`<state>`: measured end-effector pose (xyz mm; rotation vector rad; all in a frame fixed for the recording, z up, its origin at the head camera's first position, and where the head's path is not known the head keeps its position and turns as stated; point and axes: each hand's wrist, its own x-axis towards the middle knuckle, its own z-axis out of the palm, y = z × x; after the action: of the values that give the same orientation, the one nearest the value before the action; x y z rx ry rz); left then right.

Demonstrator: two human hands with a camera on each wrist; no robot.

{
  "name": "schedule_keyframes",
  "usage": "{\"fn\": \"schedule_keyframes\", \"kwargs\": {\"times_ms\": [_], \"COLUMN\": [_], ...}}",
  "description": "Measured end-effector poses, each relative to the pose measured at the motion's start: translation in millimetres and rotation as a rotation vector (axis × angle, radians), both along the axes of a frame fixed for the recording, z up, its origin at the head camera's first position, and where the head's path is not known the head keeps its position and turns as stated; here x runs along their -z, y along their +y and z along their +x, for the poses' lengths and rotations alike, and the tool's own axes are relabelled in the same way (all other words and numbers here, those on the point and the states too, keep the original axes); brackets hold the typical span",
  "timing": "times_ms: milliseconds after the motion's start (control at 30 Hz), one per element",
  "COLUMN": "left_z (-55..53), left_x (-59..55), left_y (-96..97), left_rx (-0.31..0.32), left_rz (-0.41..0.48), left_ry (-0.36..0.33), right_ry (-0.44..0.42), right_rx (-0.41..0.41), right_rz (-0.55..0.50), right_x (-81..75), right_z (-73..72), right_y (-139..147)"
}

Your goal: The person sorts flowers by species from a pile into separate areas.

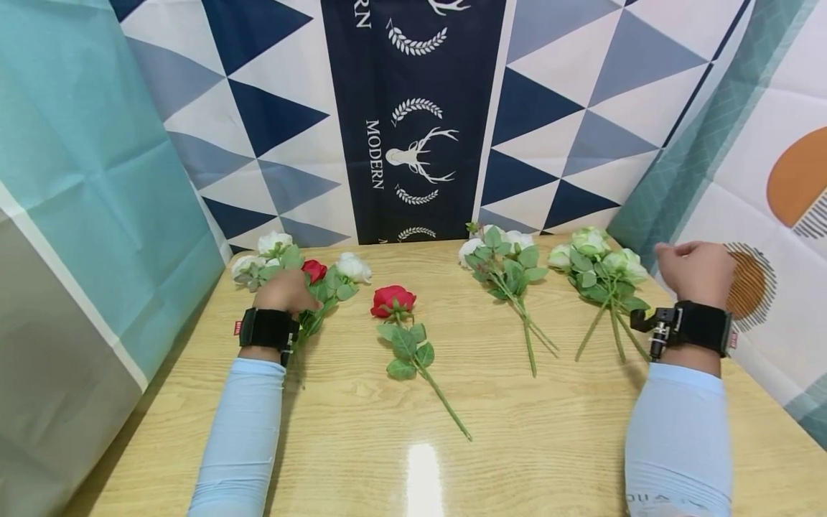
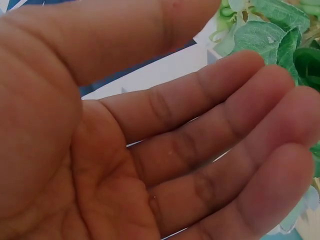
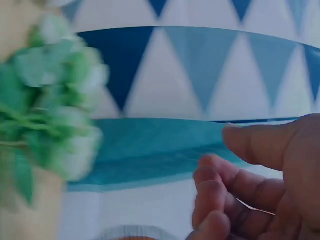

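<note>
My left hand (image 1: 284, 293) is over the left group of artificial flowers, which has white roses (image 1: 354, 268) and a red rose (image 1: 314, 271). Its fingers are relaxed in the left wrist view, and nothing lies in the palm; green leaves (image 2: 260, 42) show just beyond the fingertips. Whether they touch is unclear. To the right of that hand lies a single red rose (image 1: 393, 301) with a long stem. My right hand (image 1: 698, 269) hovers beside a bunch of pale green-white roses (image 1: 597, 266), fingers loosely curled and holding nothing.
A bunch of white roses (image 1: 510, 262) lies at the back, right of the middle. The wooden table (image 1: 530, 445) ends at a patterned cloth (image 1: 413, 172) behind, with more cloth hanging along both sides.
</note>
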<state>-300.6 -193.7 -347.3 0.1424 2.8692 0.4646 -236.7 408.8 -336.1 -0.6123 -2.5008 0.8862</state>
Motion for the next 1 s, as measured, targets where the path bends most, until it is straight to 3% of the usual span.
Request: {"fn": "schedule_keyframes", "kwargs": {"times_ms": [167, 267, 433, 533, 733, 1000], "left_z": [0.9, 2.6, 2.9, 1.7, -0.6, 2.1], "left_x": [1.0, 0.2, -1.8, -2.4, -1.8, -4.5], "left_y": [-0.7, -1.3, -1.7, -1.7, -1.9, -2.6], "left_rx": [0.008, 0.005, 0.004, 0.002, 0.002, -0.001], "left_rz": [-0.006, 0.006, 0.025, 0.022, 0.015, 0.023], "left_ry": [-0.012, -0.022, -0.025, -0.022, -0.029, -0.04], "right_ry": [-0.239, -0.36, -0.458, -0.49, -0.55, -0.395], "right_rx": [-0.163, -0.177, -0.187, -0.212, -0.236, -0.174], "right_rz": [0.077, 0.083, 0.035, 0.002, 0.031, 0.088], "right_x": [31.8, 43.7, 52.6, 55.7, 59.4, 42.4], "right_z": [-23.5, -32.7, -38.1, -40.5, -44.9, -32.2], "right_y": [2, -3, -8, -9, -11, -10]}}
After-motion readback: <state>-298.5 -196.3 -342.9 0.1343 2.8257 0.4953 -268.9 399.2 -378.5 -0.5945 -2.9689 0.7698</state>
